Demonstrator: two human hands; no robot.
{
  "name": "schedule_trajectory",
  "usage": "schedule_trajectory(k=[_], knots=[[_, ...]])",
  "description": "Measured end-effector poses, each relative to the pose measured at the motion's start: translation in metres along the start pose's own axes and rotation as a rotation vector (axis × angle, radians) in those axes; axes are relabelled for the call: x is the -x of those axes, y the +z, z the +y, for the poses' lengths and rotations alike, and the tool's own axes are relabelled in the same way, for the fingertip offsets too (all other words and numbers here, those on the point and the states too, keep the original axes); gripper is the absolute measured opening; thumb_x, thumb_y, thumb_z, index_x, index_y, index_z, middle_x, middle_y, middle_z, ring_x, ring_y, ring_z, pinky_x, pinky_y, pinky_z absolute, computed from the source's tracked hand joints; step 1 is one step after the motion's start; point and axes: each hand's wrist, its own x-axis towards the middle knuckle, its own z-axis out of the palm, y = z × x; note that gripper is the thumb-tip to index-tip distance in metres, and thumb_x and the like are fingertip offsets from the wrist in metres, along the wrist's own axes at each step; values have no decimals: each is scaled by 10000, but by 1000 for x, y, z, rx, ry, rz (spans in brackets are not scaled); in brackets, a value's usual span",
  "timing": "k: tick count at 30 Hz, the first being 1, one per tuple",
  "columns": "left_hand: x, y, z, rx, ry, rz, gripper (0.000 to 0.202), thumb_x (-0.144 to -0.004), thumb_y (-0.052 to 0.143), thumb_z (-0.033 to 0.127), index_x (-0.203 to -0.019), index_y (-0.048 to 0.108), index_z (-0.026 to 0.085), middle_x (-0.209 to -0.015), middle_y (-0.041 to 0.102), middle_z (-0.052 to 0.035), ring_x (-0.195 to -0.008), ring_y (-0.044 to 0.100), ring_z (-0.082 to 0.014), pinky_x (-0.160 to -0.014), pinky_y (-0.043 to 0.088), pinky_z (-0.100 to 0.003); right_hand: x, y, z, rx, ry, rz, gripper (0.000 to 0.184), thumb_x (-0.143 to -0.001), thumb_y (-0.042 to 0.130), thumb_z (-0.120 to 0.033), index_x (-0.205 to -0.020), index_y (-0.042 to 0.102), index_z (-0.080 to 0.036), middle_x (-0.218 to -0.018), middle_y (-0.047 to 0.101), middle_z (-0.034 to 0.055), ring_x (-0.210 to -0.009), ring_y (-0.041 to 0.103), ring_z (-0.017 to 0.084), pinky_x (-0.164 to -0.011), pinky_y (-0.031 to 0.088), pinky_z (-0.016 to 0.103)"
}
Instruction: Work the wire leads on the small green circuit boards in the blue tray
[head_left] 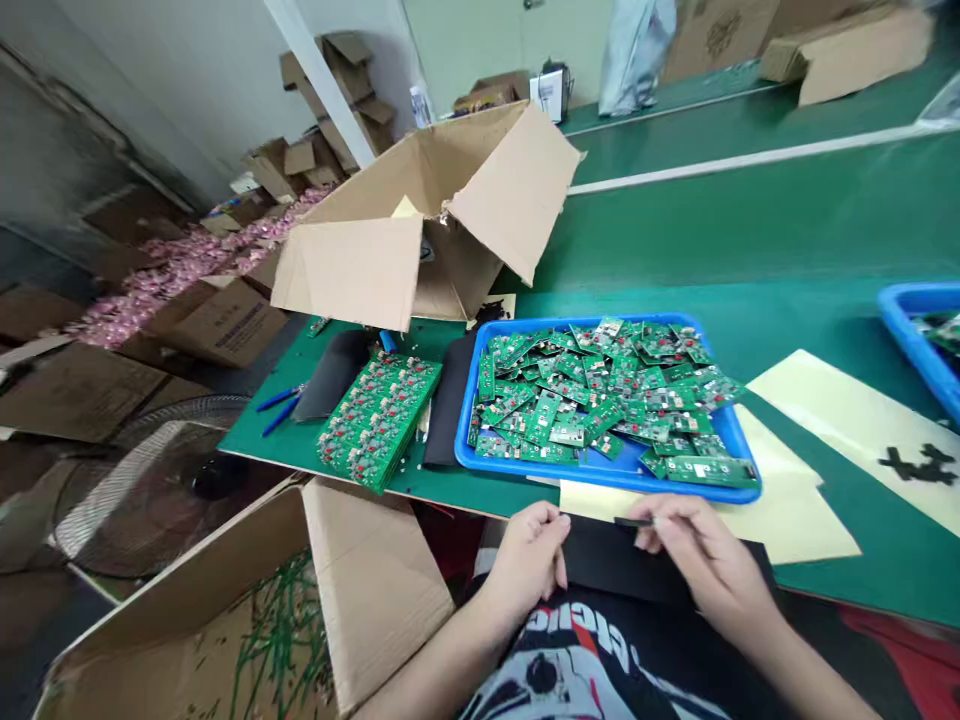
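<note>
My right hand (701, 550) pinches a small black strip (632, 522) between thumb and fingers, just in front of the blue tray (517, 463). To its left, my left hand (526, 552) is closed with the fingertips together; whatever it may hold is too small or hidden to make out. A black sheet (600, 560) lies over my lap beneath both hands. Many small green circuit boards (544, 415) are heaped loosely in the tray. Partly under the tray's near right corner lies pale yellow paper (795, 500).
Stacked green board panels (382, 415) sit left of the tray, near blue pens (279, 405). An open carton (360, 265) stands behind. Below left are another carton (375, 570) with green strips and a fan (150, 480). Black pieces (919, 463) lie on yellow paper, near a second tray (911, 330).
</note>
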Motion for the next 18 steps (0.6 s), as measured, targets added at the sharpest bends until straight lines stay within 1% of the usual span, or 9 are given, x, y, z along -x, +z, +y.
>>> schedule_trajectory(k=[2, 4, 5, 7, 9, 10, 11, 14, 18], knots=[[7, -5, 1, 30, -62, 56, 218, -859, 316, 360, -745, 431, 214, -379, 421, 78, -277, 324, -94, -346, 266, -199, -4, -11, 2, -17, 42, 3, 176, -921, 493, -368, -903, 584, -218, -883, 653, 54, -673, 640, 135, -619, 563, 231], [14, -9, 4, -58, 23, 142, 202, -866, 363, 340, -809, 493, 196, -461, 482, 50, -371, 432, -105, -425, 350, -207, -7, -17, 4, -41, 78, 17, 178, -916, 501, -374, -899, 578, -215, -871, 658, 56, -673, 650, 145, -621, 571, 244], [18, -10, 6, -152, 119, 218, 186, -869, 389, 317, -877, 523, 190, -530, 525, 28, -455, 497, -119, -490, 394, -219, -9, -18, 4, -59, 92, 26, 178, -907, 515, -381, -884, 574, -215, -858, 658, 53, -661, 651, 146, -615, 574, 247], [22, -10, 11, -431, 466, 341, 168, -867, 436, 258, -972, 552, 196, -681, 597, -16, -625, 576, -150, -606, 443, -251, -12, -16, 3, -89, 118, 59, 180, -895, 534, -389, -862, 564, -214, -839, 655, 46, -643, 646, 143, -609, 574, 247], [22, -8, 16, -714, 822, 324, 146, -855, 500, 253, -968, 574, 195, -830, 635, -53, -769, 605, -183, -695, 468, -288, -13, -13, 1, -117, 136, 78, 181, -889, 543, -391, -854, 558, -214, -832, 655, 45, -636, 641, 141, -599, 572, 245], [21, -6, 18, -811, 917, 269, 152, -839, 549, 281, -955, 581, 187, -902, 637, -71, -837, 607, -202, -737, 474, -308, -13, -12, 0, -129, 140, 83, 183, -886, 547, -393, -853, 555, -213, -833, 658, 48, -633, 640, 142, -593, 571, 247], [18, -4, 19, -891, 954, 211, 203, -813, 601, 320, -955, 582, 176, -966, 631, -87, -895, 603, -221, -774, 476, -328, -14, -10, -1, -140, 143, 90, 185, -881, 553, -396, -855, 551, -212, -837, 661, 53, -630, 639, 144, -589, 570, 252], [7, -2, 17, -1054, 914, 96, 420, -722, 707, 396, -1032, 570, 148, -1081, 601, -129, -1016, 570, -270, -867, 456, -387, -13, -9, -5, -149, 141, 99, 207, -848, 595, -410, -874, 539, -212, -853, 668, 70, -643, 640, 158, -598, 568, 274], [-1, -4, 7, -1132, 926, 45, 478, -720, 709, 333, -1136, 541, 168, -1152, 591, -126, -1116, 529, -274, -960, 403, -412, -14, -17, -7, -102, 161, 157, 217, -828, 614, -409, -842, 534, -207, -840, 672, 69, -624, 637, 157, -592, 566, 286]])
